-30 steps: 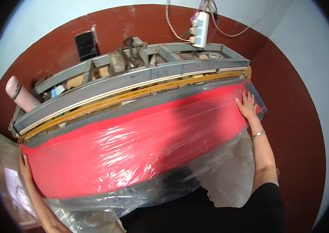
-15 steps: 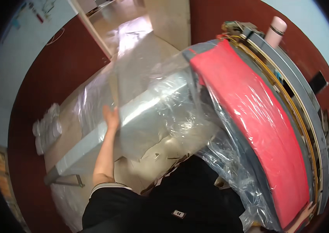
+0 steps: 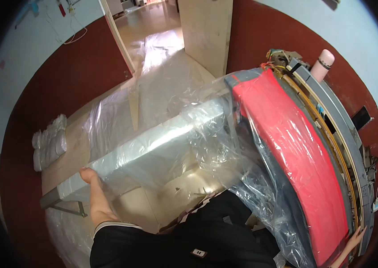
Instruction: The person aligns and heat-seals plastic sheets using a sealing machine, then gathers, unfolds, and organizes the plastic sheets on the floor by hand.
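Clear film covers the red board and, left of it, the bench, where the left hand rests, grip undeterminable. Right hand unclenched at the board's near end. Door beyond it.

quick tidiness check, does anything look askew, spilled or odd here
The clear plastic film looks untidy: it bunches in loose crumples beside the red surface rather than lying smooth. Nothing else clearly stands out.

The head camera (a wide fisheye) faces downward from close above the black shirt at six o'clock, spanning left hand at eight to right hand at four
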{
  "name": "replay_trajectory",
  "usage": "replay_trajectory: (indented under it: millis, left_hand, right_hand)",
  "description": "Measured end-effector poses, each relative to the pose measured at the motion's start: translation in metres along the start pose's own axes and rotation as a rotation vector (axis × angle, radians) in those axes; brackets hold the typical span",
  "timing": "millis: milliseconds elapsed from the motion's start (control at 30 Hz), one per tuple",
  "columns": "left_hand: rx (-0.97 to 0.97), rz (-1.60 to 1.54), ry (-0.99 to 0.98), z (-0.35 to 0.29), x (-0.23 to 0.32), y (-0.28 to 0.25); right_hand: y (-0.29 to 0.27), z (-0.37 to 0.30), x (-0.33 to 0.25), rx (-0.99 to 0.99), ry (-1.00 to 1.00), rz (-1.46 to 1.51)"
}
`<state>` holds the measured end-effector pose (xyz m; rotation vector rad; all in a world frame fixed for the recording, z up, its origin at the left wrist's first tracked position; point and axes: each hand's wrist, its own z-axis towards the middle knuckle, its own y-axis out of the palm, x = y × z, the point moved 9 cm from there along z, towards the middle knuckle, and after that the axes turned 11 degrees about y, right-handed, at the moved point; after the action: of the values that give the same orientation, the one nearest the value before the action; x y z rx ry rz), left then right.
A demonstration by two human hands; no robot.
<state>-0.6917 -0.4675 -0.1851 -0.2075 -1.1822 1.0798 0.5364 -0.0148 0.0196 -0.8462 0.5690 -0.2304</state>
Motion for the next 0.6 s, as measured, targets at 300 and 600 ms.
replay_trajectory:
  millis: [300, 600]
  left_hand:
    - [-1.073, -0.861, 0.665, -0.263, 0.415, -0.056]
    - [-1.100, -1.753, 1.917, -0.498, 0.565, -0.345]
  right_hand:
    - [0.002, -0.112, -0.300, -0.575, -0.279, 0.608]
    - [-0.005, -0.276, -0.483, -1.493, -0.084, 1.391]
